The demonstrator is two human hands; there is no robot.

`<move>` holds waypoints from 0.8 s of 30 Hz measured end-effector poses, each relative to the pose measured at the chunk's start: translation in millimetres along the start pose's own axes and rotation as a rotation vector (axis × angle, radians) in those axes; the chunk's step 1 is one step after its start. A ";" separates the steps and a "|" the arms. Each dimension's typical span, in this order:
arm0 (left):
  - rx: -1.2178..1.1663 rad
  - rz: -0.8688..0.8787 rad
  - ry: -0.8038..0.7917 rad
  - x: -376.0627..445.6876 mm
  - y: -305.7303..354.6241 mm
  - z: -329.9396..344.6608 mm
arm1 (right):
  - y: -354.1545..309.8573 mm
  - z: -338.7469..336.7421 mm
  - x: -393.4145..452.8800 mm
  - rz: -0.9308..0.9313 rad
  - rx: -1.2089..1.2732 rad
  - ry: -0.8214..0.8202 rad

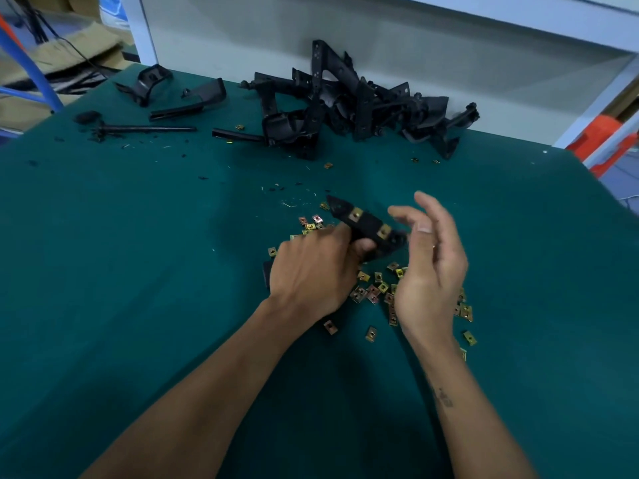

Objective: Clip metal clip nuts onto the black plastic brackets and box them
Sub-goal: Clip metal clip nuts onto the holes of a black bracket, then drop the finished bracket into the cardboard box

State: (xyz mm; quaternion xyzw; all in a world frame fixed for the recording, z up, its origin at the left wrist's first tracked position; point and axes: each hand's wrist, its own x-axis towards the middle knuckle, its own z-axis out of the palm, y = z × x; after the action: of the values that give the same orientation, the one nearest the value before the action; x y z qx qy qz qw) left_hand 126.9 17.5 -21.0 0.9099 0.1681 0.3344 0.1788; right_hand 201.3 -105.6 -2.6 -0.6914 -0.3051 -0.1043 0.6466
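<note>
The left hand (311, 267) grips a black bracket (366, 226) with two gold clip nuts (356, 214) on it, the right hand (428, 267) beside it holds nothing with loose fingers, and more loose nuts (371, 292) lie under both hands

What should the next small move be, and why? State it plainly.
Probably check for a bare slot, then pick another nut: the left hand grips the black plastic bracket with two brass-coloured metal clip nuts already seated, while the right hand hovers empty over loose clip nuts.
</note>
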 end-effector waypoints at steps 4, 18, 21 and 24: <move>-0.177 -0.122 0.182 9.5 -3.5 -12.1 | 2.6 6.5 -4.7 -0.042 -0.110 -0.057; -0.906 -0.262 -0.326 12.7 32.8 21.0 | -22.7 -20.4 -27.2 0.489 0.243 -0.175; -0.890 -0.053 -0.543 -7.9 98.8 24.3 | -20.7 -76.5 -45.0 0.515 0.408 0.099; -0.931 0.113 -0.690 -29.2 169.6 30.8 | -23.4 -139.0 -77.5 0.499 0.452 0.329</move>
State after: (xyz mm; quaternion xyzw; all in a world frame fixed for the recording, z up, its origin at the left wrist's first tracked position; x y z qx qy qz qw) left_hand 158.0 -150.7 15.3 0.7994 -0.1135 0.0663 0.5863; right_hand 161.7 -261.5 -5.3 -0.5580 -0.0345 0.0166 0.8289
